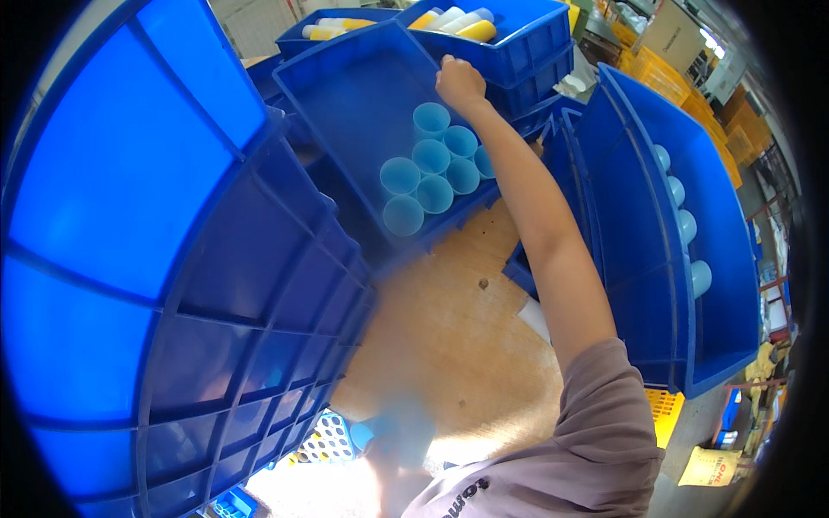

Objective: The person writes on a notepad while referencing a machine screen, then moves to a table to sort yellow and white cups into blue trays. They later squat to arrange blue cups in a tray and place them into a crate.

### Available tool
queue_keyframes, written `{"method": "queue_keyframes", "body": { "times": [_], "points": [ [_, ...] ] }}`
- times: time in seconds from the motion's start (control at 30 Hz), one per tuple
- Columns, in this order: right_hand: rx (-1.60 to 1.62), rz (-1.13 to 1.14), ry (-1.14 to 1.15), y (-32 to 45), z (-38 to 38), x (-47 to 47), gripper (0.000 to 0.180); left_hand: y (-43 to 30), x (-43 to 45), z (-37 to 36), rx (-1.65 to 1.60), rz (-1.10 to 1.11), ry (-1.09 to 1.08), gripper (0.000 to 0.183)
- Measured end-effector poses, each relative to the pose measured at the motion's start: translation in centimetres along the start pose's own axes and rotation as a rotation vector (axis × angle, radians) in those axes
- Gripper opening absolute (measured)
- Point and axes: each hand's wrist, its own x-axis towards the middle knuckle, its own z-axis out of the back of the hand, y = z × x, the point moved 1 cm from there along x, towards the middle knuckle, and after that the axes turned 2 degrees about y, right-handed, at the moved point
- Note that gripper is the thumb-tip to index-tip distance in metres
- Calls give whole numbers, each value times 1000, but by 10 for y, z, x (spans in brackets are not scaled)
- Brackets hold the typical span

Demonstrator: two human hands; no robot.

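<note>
My right hand [461, 83] is closed on the upper right rim of a blue plastic bin [350, 84], my arm stretched across its right side. This bin is tilted, with its open side facing me. Several light blue plastic cups [431, 157] are grouped at its lower end, mouths towards me. My forearm covers part of the rightmost cup. My left hand is out of view. A large blue bin [214, 278] stands on its side close on the left, its ribbed bottom facing the tilted bin.
A wooden tabletop [479, 337] lies below. On the right stands another blue bin [622, 220] with several cups [688, 226] along its wall. Stacked bins [531, 58] behind hold yellow-and-white tubes [456, 22]. A perforated rack [327, 440] is low down, beside a blurred patch.
</note>
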Motion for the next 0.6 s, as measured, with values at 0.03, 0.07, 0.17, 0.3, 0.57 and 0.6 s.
{"method": "queue_keyframes", "body": {
  "times": [0.03,0.07,0.17,0.3,0.57,0.6],
  "points": [
    [23,-53,56,-1,-9,5,25,9,-5,-3,-16,-9,-24,31],
    [58,-100,111,-3,-18,9,25,20,-9,-9,-145,24,-63,31],
    [59,-230,309,-9,-35,17,28,53,-23,-11,-54,31,-83,30],
    [92,-212,161,-7,-20,25,29,75,-38,-12,-309,99,-151,32],
    [88,-150,-102,5,147,105,34,48,-63,-4,-327,200,-62,37],
    [20,-113,-131,0,174,113,43,52,-66,-3,-316,176,-85,37]
  ]
}}
